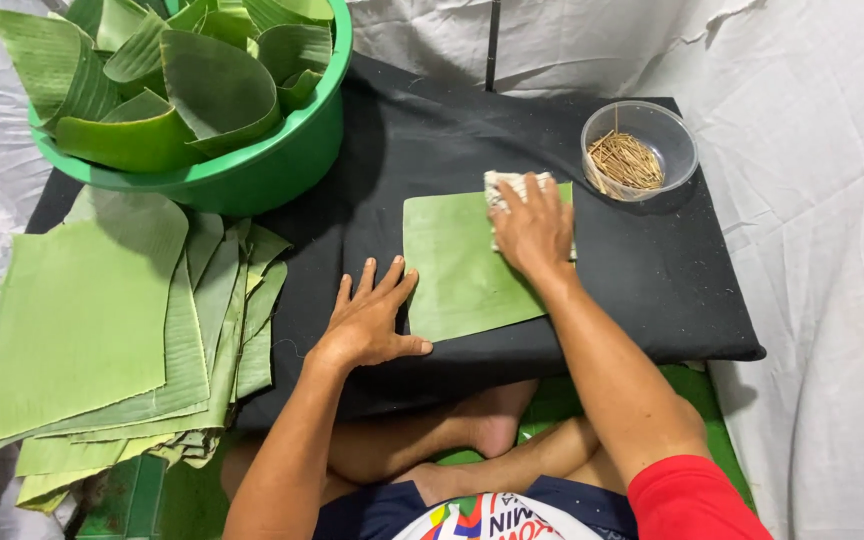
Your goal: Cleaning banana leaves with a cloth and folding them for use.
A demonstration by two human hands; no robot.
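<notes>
Holding sticks (625, 160), clear bowl (678, 133); green tub (282, 160), leaves (214, 85).

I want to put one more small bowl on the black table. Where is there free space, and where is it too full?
Bare black cloth lies below the clear bowl of sticks, right of the single leaf. Another bare patch lies between the green basin and that leaf. The left side is crowded with the stacked leaves; the left hand and right hand occupy the middle.
</notes>
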